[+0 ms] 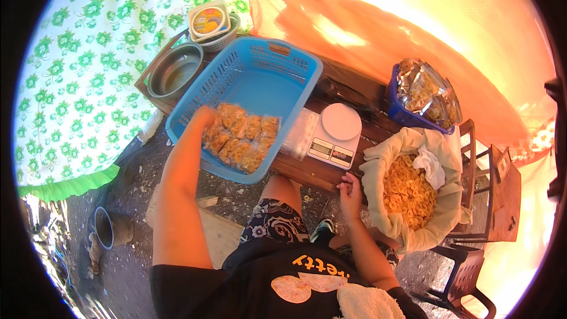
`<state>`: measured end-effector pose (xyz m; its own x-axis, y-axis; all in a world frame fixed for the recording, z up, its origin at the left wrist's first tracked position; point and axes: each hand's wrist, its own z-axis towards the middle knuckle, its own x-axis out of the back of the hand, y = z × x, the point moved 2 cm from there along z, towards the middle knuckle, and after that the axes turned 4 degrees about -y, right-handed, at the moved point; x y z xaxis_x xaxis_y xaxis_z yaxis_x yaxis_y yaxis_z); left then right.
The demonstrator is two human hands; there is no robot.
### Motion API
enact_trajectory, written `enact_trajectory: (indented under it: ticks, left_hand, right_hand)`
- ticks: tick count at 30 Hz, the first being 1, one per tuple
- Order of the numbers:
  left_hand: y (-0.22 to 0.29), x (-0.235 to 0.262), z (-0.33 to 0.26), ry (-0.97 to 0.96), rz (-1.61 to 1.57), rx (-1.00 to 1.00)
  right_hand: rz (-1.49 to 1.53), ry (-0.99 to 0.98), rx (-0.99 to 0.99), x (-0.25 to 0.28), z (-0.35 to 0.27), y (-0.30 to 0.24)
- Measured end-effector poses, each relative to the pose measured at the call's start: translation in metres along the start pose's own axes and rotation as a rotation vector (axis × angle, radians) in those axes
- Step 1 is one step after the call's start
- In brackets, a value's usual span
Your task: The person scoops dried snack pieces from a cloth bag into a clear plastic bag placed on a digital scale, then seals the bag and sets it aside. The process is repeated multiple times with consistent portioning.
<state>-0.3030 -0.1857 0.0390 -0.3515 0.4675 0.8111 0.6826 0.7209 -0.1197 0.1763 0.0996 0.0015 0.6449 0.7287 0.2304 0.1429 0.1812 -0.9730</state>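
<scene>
A person's left hand (204, 119) reaches into a blue plastic basket (254, 82) on the wooden surface (307, 171), fingers closed on a clear bag of yellow chips (242, 136) lying at the basket's near end. The right hand (349, 191) rests loosely curled and empty at the surface's near edge, just beside a white kitchen scale (335, 136) and a cloth-lined sack of loose chips (410, 192) to the right.
</scene>
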Motion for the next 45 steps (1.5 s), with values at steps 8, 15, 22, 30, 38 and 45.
enact_trajectory:
  ticks: [8, 15, 22, 30, 38, 45]
  left_hand:
    - [0.036, 0.002, -0.022, 0.34, -0.143, 0.38]
    - [0.063, 0.071, -0.068, 0.384, -0.149, 0.243]
    - [0.257, 0.127, -0.167, 0.867, -0.662, -0.633]
    - [0.331, -0.008, -0.1, 0.477, -0.309, -0.204]
    - [0.311, -0.089, -0.117, 0.441, -0.163, -0.222]
    - [0.292, -0.075, -0.13, 0.579, -0.07, -0.494]
  right_hand:
    - [-0.071, 0.024, 0.06, -0.005, 0.0, -0.007]
    - [-0.261, -0.257, -0.014, 0.011, -0.043, -0.089]
    - [-0.264, 0.132, 0.275, 0.097, -0.062, -0.191]
    - [-0.338, 0.285, 0.223, 0.153, -0.078, -0.204]
    - [-0.333, -0.07, 0.199, 0.095, -0.095, -0.176]
    - [-0.24, -0.24, 0.225, 0.048, -0.078, -0.171]
